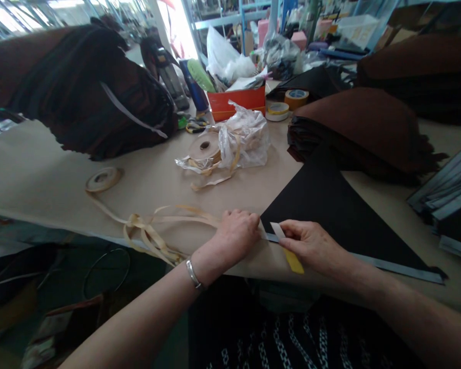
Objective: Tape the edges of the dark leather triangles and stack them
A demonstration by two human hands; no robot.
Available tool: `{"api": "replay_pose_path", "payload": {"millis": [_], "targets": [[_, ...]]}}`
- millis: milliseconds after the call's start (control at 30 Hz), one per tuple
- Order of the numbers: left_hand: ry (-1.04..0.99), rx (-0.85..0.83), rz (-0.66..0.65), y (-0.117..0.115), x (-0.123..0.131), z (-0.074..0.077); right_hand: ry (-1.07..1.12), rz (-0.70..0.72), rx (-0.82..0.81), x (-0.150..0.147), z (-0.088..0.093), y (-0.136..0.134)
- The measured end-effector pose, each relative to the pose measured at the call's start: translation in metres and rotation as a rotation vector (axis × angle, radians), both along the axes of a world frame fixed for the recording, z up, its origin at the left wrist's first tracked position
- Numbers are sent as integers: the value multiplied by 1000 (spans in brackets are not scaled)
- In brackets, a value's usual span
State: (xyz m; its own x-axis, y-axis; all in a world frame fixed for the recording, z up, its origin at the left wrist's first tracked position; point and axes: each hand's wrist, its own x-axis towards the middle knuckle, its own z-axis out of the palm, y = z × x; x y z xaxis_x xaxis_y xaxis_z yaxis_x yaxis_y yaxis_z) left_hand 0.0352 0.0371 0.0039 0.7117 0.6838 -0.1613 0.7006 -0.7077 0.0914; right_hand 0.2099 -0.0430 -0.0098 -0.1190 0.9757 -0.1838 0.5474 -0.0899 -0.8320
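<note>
A black triangular sheet of material (338, 210) lies on the table, a pale grey strip (403, 267) along its near edge. My left hand (238, 230) is closed at the sheet's left corner, on a beige tape (203, 219) that runs in from the left. Pinched in my right hand (311, 243) is a flat yellow and white tool (293, 260); its pale end sticks up beside the strip, its yellow end points down. Its exact kind does not show. Loose loops of tape (149, 236) lead back to a tape roll (102, 179).
Brown and black material is stacked at left (92, 97) and right (361, 128). Mid-table, a plastic bag (246, 136) lies beside another roll (205, 146). Behind stand a red box (236, 104), yellow-handled snips (195, 125) and tape rolls (296, 98). Grey-edged pieces (453, 205) lie far right.
</note>
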Motion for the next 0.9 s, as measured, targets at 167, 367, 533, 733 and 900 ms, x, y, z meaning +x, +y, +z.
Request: {"api": "replay_pose_path", "payload": {"millis": [167, 367, 533, 733, 900], "targets": [[60, -3, -32, 7, 4, 0, -44, -56, 12, -13, -11, 4], [72, 10, -58, 8, 6, -1, -179, -4, 34, -21, -10, 1], [72, 7, -57, 8, 5, 1, -279, 25, 44, -24, -11, 2], [37, -33, -52, 3, 5, 4, -427, 49, 88, -29, -11, 1], [-42, -158, -83, -14, 5, 11, -462, 68, 38, -29, -11, 1]]}}
